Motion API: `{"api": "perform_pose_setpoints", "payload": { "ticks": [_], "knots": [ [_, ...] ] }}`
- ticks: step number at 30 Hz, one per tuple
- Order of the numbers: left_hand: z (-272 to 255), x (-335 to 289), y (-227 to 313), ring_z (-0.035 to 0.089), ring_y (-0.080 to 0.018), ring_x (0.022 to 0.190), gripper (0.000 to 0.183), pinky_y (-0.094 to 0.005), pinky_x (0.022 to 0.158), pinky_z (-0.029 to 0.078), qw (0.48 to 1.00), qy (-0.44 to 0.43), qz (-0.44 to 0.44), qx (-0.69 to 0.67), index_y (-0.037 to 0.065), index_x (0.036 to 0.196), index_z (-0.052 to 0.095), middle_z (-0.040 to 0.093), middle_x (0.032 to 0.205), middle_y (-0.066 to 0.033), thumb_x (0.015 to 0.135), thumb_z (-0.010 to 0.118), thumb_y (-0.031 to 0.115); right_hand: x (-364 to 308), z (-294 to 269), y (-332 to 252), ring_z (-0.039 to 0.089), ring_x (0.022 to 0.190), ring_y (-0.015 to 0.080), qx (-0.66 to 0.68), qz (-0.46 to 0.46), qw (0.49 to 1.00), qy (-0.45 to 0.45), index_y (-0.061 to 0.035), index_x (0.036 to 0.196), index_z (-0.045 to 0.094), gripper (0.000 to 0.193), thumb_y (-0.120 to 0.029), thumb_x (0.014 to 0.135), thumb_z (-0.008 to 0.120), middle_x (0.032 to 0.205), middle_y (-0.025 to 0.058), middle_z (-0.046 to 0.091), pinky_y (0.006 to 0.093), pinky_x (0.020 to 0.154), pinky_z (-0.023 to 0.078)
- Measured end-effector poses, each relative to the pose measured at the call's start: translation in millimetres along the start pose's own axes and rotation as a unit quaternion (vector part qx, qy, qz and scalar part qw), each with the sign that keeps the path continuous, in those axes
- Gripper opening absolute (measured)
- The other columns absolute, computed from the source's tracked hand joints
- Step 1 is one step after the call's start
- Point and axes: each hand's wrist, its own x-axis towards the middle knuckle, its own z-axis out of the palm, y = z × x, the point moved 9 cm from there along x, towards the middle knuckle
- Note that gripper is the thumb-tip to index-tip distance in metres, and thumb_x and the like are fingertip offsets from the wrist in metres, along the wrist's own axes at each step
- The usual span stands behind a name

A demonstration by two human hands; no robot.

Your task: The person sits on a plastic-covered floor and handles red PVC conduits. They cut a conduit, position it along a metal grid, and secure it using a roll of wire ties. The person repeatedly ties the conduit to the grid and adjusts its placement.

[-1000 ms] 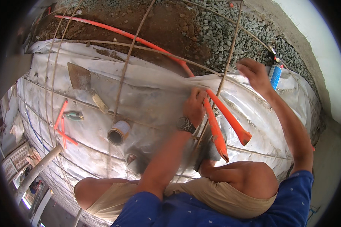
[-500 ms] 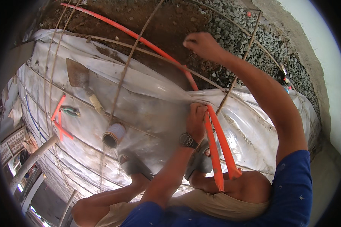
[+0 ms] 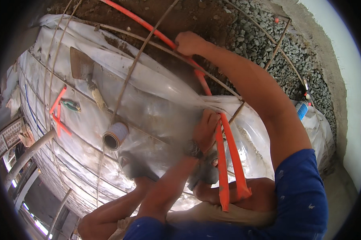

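Observation:
My left hand [image 3: 207, 125], with a dark watch at its wrist, is closed at the upper ends of two orange pipes [image 3: 223, 172]. These pipes slope down across the white plastic sheet toward my knee. Stretched out in front, my right hand [image 3: 188, 43] is curled at a long orange pipe [image 3: 138, 23] lying over the brown soil; its fingertips are partly hidden. Past that hand the long pipe meets a branching orange fitting [image 3: 199, 73]. A short orange length [image 3: 205, 86] runs from the fitting down to the sheet's edge.
Thin steel bars [image 3: 142, 56] cross over the sheet [image 3: 156, 104] and soil. To the left lie a trowel [image 3: 82, 66], a can [image 3: 115, 136], green-handled pliers [image 3: 71, 105] and orange pipe pieces [image 3: 59, 116]. Grey gravel [image 3: 252, 44] and a blue can [image 3: 301, 109] are at the right.
My right hand has moved left, from above the soil onto the long orange pipe. My left hand stays at the two pipes. The view has shifted slightly, showing more of the blue can.

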Motion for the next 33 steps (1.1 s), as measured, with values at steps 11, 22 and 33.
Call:
{"api": "perform_pose_setpoints", "payload": {
  "ticks": [11,22,33],
  "knots": [
    [-11.3,8.1,0.4,0.069,-0.0391,0.094,0.026,-0.0503,0.073,0.058,0.998,-0.047,-0.025,-0.032,0.010,0.123,0.061,0.059,0.118,-0.0130,0.098,0.070,0.013,31.5,-22.6,7.5,0.073,0.097,0.0423,0.002,-0.021,0.997,0.077,-0.0033,0.100,0.079,0.041,-0.043,0.092,0.075,0.097,0.0222,0.076,0.0514,0.089,0.057],
    [-14.7,7.3,-8.6,0.068,-0.0415,0.097,0.024,-0.0509,0.075,0.058,0.996,-0.053,-0.043,-0.052,0.008,0.124,0.062,0.059,0.119,-0.0153,0.101,0.066,0.016,38.6,-15.8,-12.4,0.074,0.101,0.0426,0.019,-0.058,0.996,0.063,-0.0027,0.100,0.081,0.045,-0.046,0.091,0.073,0.103,0.0227,0.078,0.0515,0.090,0.059],
    [-13.0,10.0,-10.2,0.069,-0.0429,0.091,0.024,-0.0536,0.073,0.058,0.997,-0.059,-0.025,-0.052,0.006,0.119,0.059,0.056,0.117,-0.0156,0.098,0.070,0.009,28.3,-15.0,-11.0,0.073,0.101,0.0424,-0.003,-0.067,0.995,0.078,-0.0025,0.105,0.079,0.040,-0.041,0.096,0.073,0.102,0.0232,0.077,0.0511,0.090,0.057]
  ]
}}
